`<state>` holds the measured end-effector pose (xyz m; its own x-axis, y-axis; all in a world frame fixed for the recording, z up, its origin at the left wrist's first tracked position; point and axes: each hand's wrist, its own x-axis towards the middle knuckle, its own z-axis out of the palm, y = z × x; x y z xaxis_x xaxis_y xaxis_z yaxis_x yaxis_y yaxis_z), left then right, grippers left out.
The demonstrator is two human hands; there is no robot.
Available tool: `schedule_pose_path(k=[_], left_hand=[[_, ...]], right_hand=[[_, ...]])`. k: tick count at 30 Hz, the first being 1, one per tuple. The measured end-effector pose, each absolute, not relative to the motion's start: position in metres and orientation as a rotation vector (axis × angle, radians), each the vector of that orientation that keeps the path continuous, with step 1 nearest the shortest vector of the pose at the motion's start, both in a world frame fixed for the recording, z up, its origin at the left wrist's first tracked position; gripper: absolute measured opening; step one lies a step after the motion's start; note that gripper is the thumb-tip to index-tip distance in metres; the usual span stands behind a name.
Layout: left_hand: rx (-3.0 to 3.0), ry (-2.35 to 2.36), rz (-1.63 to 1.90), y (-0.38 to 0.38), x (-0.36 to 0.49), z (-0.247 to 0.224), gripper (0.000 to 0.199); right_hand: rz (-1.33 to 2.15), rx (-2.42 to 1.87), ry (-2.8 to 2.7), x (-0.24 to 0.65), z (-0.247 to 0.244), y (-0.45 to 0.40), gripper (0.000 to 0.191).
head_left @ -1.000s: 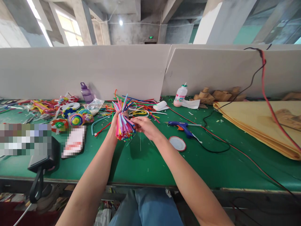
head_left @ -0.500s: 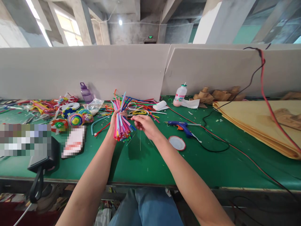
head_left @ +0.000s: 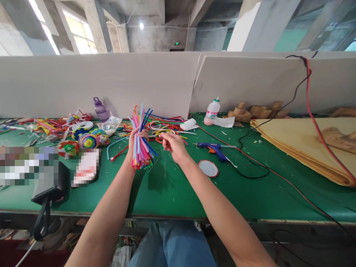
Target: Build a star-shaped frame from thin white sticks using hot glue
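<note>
My left hand [head_left: 132, 142] is wrapped round an upright bundle of colourful pipe cleaners [head_left: 142, 154], pink, blue, red and other colours, raised over the green table [head_left: 178, 196]. Just right of the bundle, my right hand [head_left: 174, 145] has its fingers pressed together in a pinch. Whatever may lie between those fingertips is too small to make out. Thin pale strands [head_left: 165, 165] show below and between the hands. Behind them lie loose coloured strips [head_left: 164, 122] in a heap.
A blue glue gun [head_left: 215, 149] and a round lid [head_left: 208, 168] lie to the right, beside red and black cables. Folded yellow sheets [head_left: 300, 144] cover the far right. Bottles stand at the back; round colourful ornaments [head_left: 88, 141] and a black device [head_left: 52, 183] are left.
My right hand has moved slightly right, away from the bundle. The bundle has turned a little in my left hand, with more blue stems showing.
</note>
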<state>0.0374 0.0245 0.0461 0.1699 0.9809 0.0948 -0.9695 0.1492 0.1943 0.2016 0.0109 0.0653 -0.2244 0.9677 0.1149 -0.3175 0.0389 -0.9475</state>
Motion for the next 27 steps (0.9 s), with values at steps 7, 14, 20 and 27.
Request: schedule_pose_path(k=[7, 14, 20, 27], left_hand=[[0.212, 0.05, 1.386, 0.0252, 0.0376, 0.0454, 0.009], [0.219, 0.059, 1.425, 0.025, 0.0374, 0.046, 0.01], [0.24, 0.031, 1.493, 0.0237, 0.0372, 0.0454, 0.009], [0.341, 0.073, 1.632, 0.0166, 0.0439, 0.05, 0.01]], right_hand=[[1.43, -0.77, -1.205, 0.2002, 0.0645, 0.011, 0.023], [1.414, -0.769, -1.226, 0.1994, 0.0633, 0.0115, 0.021], [1.395, -0.797, -1.27, 0.1993, 0.0646, 0.0084, 0.023], [1.209, -0.879, -1.573, 0.196, 0.0628, 0.0048, 0.034]])
